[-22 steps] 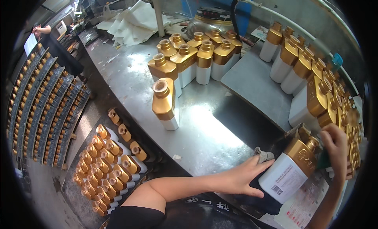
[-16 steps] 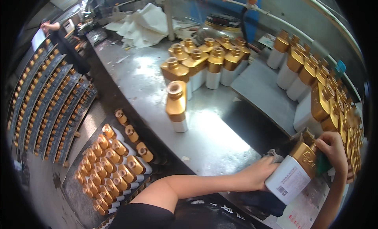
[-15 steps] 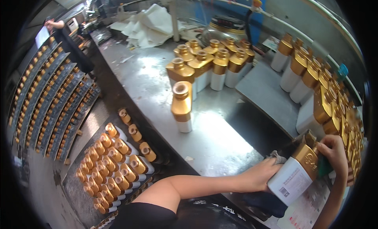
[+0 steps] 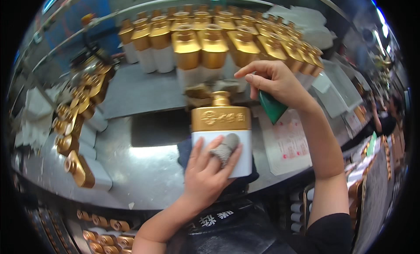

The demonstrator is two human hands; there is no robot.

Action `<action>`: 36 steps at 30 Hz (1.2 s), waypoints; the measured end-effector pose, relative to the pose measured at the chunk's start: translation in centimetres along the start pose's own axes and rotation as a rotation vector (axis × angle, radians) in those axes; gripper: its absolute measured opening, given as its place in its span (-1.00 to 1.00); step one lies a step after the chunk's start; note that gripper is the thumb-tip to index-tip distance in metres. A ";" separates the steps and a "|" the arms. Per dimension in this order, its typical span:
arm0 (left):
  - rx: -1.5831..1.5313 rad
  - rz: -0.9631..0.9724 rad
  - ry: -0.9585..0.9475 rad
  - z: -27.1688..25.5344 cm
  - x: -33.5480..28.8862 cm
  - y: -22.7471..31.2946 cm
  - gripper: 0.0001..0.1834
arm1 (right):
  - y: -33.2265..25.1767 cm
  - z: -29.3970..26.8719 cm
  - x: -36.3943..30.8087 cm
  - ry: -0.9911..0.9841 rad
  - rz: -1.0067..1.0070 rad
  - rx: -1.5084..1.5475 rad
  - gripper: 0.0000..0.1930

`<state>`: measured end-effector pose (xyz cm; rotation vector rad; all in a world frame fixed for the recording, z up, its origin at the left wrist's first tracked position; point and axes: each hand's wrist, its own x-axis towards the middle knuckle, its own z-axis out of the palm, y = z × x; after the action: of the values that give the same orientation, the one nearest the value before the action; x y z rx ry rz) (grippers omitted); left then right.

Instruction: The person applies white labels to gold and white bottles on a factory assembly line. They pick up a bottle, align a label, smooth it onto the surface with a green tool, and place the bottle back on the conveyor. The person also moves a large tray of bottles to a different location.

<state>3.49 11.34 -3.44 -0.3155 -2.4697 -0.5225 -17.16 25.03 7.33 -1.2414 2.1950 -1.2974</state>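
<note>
Gold-and-white bottle (image 4: 222,119) sits at 12 o'clock from the left hand (image 4: 206,177), its fingers spread across the white face; at 1 o'clock, the right hand (image 4: 273,82) clamps a green flap (image 4: 272,109). Weak pressure could let the bottle slip.

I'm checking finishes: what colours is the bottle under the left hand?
The bottle is gold above, white below; clearest in the head view.

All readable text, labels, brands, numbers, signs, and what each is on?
Wording not copied here; locations only.
Bottle under the left hand: raised emblem and characters, gold part.
Apron: white characters.
Sheet: red marks and print, too small to read.
No other text legible.
</note>
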 end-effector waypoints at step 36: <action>-0.355 -0.516 0.264 -1.9 -3.0 -6.2 -0.57 | 15.9 -3.6 -19.0 0.348 0.644 -0.470 -0.71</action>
<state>4.73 4.64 -5.64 0.2546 -2.1801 -1.1433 -16.69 45.72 -6.78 -0.3418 2.9120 -0.7952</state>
